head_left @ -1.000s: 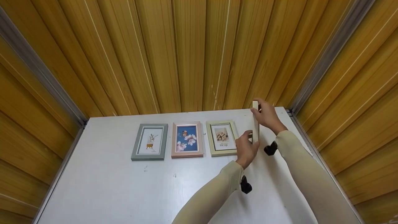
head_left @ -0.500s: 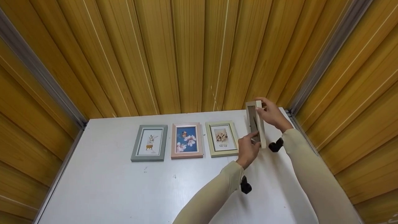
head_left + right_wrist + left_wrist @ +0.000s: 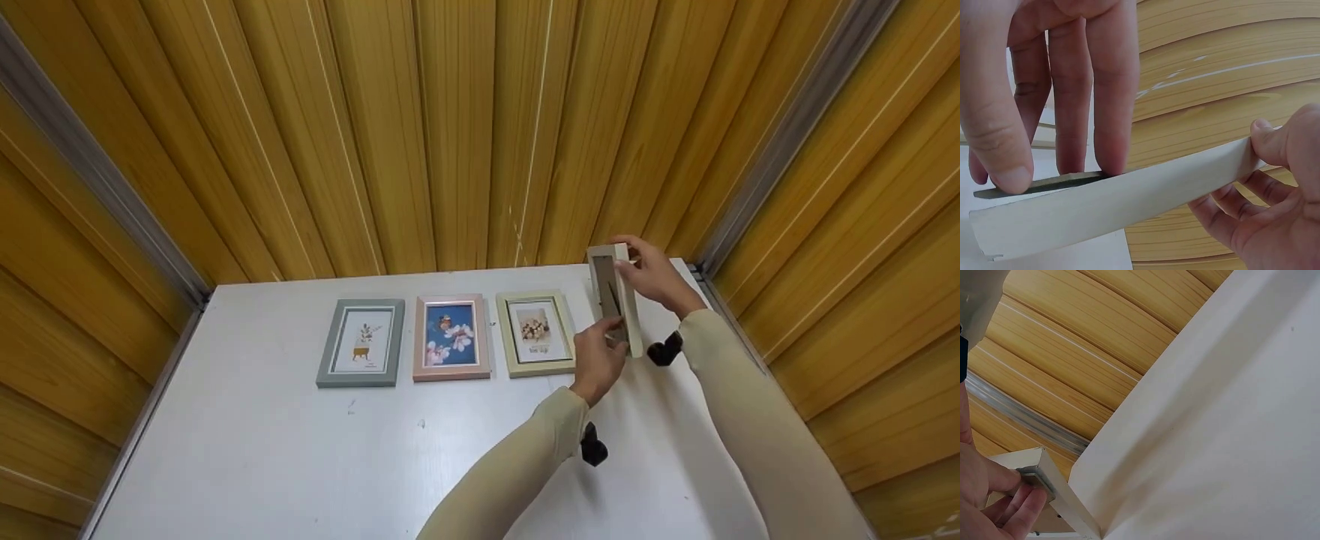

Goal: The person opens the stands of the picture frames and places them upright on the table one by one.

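Observation:
A cream picture frame (image 3: pixel 631 311) stands on edge near the far right of the white table, its back turned to the left. My right hand (image 3: pixel 651 279) holds its upper far end, thumb along the side. At the near end, my left hand (image 3: pixel 598 361) pinches the dark back stand. The right wrist view shows this stand (image 3: pixel 1055 184) lifted slightly from the frame's back, between the thumb and fingers of my left hand (image 3: pixel 1072 95). In the left wrist view, those fingers grip the end of the stand (image 3: pixel 1041 486). The picture side is hidden.
Three picture frames lie face up in a row: grey-green (image 3: pixel 326 345), pink (image 3: pixel 451 373) and pale green (image 3: pixel 540 369), the last close to my left hand. Wood-patterned walls (image 3: pixel 457 135) rise behind and beside the white table (image 3: pixel 300 457).
The cream frame has turned from edge-on so that its back shows, and its near end has shifted right. My right hand has moved slightly right with it; the left hand has barely moved.

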Demonstrator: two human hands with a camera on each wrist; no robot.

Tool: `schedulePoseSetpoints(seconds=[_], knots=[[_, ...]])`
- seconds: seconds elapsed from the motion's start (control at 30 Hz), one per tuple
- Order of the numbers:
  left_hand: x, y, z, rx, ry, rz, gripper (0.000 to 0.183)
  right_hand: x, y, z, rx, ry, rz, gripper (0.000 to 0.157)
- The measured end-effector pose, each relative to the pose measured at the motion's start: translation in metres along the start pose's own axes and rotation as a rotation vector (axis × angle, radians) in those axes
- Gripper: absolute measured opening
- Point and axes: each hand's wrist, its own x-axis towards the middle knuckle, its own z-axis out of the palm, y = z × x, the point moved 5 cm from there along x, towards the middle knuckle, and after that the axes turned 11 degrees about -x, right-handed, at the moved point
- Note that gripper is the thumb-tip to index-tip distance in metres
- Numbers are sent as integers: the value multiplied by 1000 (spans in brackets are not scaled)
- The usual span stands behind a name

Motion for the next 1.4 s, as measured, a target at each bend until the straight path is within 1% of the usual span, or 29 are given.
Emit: schedulePoseSetpoints(seconds=[0.07, 0.23, 0.33, 0.43, 0.57, 0.8, 0.97, 1.13, 1.23, 1.4], knots=[[1, 0, -2, 10, -2, 1, 40, 0, 0, -1, -2, 1, -3, 47], [1, -1, -6, -1, -21, -7, 40, 0, 2, -2, 1, 5, -12, 46], [1, -1, -9, 20, -31, 24, 39, -1, 2, -4, 7, 8, -21, 45], [2, 0, -12, 48, -29, 68, 38, -2, 2, -5, -1, 6, -27, 45], [2, -1, -18, 85, -12, 95, 40, -6, 4, -8, -18, 12, -26, 45], [7, -6, -36, 186, 32, 90, 38, -9, 12, -12, -38, 25, -31, 44], [12, -9, -47, 185, 41, 79, 31, -10, 14, -11, -37, 23, -30, 44], [15, -11, -52, 164, 39, 78, 29, -8, 12, -11, -19, 23, -24, 44], [15, -11, -53, 169, 44, 82, 29, -8, 10, -11, -16, 20, -19, 44], [15, -10, -53, 205, 58, 76, 28, -9, 11, -10, -12, 22, -5, 44]])
